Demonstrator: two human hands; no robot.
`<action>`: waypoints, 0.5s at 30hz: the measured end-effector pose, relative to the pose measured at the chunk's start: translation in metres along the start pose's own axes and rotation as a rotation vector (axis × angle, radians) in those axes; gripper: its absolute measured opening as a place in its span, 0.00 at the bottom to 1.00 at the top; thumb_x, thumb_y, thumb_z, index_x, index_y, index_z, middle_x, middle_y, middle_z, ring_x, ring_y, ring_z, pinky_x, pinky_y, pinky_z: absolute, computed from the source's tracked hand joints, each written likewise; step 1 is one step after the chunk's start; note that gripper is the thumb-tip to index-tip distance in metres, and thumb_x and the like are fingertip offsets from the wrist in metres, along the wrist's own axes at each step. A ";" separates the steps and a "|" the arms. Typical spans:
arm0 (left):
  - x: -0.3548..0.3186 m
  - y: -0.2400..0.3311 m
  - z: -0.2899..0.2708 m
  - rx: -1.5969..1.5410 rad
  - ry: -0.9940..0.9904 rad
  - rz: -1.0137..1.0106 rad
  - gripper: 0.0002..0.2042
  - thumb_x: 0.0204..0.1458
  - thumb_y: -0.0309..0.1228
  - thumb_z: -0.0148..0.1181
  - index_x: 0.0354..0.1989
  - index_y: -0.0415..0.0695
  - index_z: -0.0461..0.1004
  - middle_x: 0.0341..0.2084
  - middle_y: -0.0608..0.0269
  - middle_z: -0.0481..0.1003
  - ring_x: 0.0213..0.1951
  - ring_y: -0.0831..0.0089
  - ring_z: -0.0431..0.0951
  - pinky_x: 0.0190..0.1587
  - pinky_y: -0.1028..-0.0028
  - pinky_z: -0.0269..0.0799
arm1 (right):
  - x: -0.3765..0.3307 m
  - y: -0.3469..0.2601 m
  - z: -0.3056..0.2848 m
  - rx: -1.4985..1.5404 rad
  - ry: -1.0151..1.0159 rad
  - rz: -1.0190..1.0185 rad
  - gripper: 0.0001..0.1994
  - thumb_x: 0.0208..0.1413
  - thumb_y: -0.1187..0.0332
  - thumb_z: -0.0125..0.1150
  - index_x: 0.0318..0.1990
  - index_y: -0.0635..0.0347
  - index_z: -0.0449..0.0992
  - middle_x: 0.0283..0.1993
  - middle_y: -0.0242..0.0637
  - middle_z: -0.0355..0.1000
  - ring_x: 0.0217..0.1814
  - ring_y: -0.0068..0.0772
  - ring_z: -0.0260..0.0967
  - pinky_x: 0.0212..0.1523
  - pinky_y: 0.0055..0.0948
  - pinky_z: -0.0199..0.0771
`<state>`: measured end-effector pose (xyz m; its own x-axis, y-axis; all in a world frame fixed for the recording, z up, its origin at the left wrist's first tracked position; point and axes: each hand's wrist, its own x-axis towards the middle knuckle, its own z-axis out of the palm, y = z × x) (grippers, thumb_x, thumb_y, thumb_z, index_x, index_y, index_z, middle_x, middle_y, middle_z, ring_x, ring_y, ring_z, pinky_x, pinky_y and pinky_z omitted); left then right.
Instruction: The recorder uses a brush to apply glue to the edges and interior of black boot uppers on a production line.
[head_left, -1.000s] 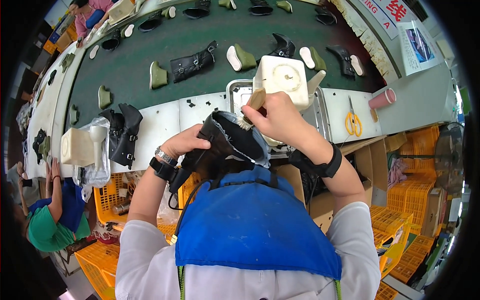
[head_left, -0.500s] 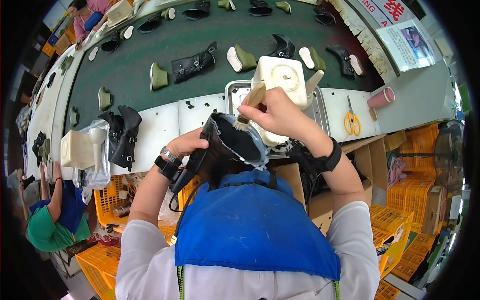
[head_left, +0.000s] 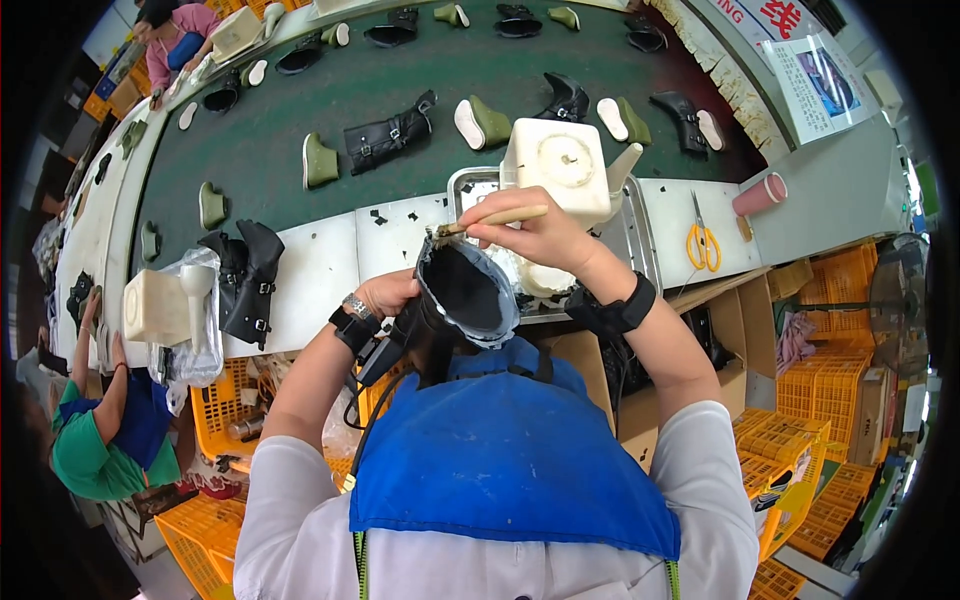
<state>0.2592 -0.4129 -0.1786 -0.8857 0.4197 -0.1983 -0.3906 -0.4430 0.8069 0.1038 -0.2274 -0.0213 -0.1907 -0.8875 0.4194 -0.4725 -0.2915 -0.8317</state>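
A black boot upper (head_left: 466,285) is tilted in front of my blue apron, its wide opening facing up. The rim of that opening has a pale, whitish coating. My left hand (head_left: 388,294) grips the upper at its left edge, thumb near the rim. In my right hand (head_left: 535,232) is a wooden-handled brush (head_left: 520,213), held almost level. Its dark-tipped bristles touch the far-left part of the rim. Behind my right hand stands a cream square container (head_left: 560,165) with a spout, on a metal tray (head_left: 652,262) smeared with white paste.
Yellow-handled scissors (head_left: 704,247) and a pink cup (head_left: 761,195) lie to the right. Black boots (head_left: 250,280) and another cream container (head_left: 158,305) stand left. Beyond is a green belt (head_left: 260,165) with boots and olive shoe parts. Co-workers sit left; yellow crates (head_left: 790,440) stand right.
My right hand has moved the brush left along the rim to its far-left edge, and the handle has tipped from steep to nearly level. The boot's opening has turned further upward.
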 end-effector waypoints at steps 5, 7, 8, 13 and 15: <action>-0.019 0.008 0.004 -0.077 0.029 0.037 0.39 0.43 0.52 0.60 0.56 0.34 0.57 0.51 0.56 0.66 0.51 0.70 0.66 0.55 0.71 0.62 | -0.013 -0.002 0.000 0.240 0.174 0.243 0.07 0.51 0.73 0.58 0.37 0.65 0.75 0.32 0.34 0.73 0.30 0.20 0.70 0.30 0.18 0.72; -0.033 0.021 0.004 -0.152 0.010 0.172 0.30 0.50 0.45 0.56 0.55 0.37 0.60 0.51 0.58 0.67 0.49 0.69 0.69 0.55 0.69 0.62 | -0.028 -0.007 -0.017 0.189 0.332 0.376 0.09 0.54 0.71 0.55 0.41 0.64 0.73 0.33 0.33 0.72 0.31 0.21 0.70 0.32 0.19 0.72; -0.042 0.028 -0.004 -0.141 0.053 0.200 0.30 0.50 0.45 0.56 0.55 0.37 0.60 0.51 0.58 0.67 0.49 0.69 0.69 0.55 0.69 0.62 | -0.035 -0.013 -0.022 0.158 0.430 0.362 0.09 0.55 0.71 0.53 0.41 0.64 0.73 0.31 0.33 0.71 0.31 0.21 0.70 0.32 0.19 0.71; -0.096 0.088 -0.041 -0.246 0.652 0.348 0.18 0.50 0.35 0.52 0.48 0.38 0.67 0.43 0.58 0.72 0.44 0.69 0.72 0.51 0.70 0.65 | -0.071 -0.013 -0.041 0.100 0.724 0.396 0.09 0.56 0.71 0.51 0.41 0.67 0.70 0.26 0.34 0.68 0.25 0.21 0.64 0.30 0.19 0.64; -0.118 0.110 -0.060 -0.266 0.728 0.434 0.15 0.49 0.32 0.51 0.43 0.38 0.70 0.38 0.60 0.74 0.39 0.70 0.74 0.47 0.71 0.67 | -0.076 -0.012 -0.038 0.124 0.752 0.398 0.08 0.55 0.72 0.51 0.38 0.67 0.71 0.25 0.34 0.68 0.24 0.22 0.64 0.28 0.18 0.64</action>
<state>0.3060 -0.5592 -0.0998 -0.8736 -0.3961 -0.2828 0.0520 -0.6536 0.7550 0.0911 -0.1431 -0.0296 -0.8625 -0.4724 0.1814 -0.1606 -0.0843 -0.9834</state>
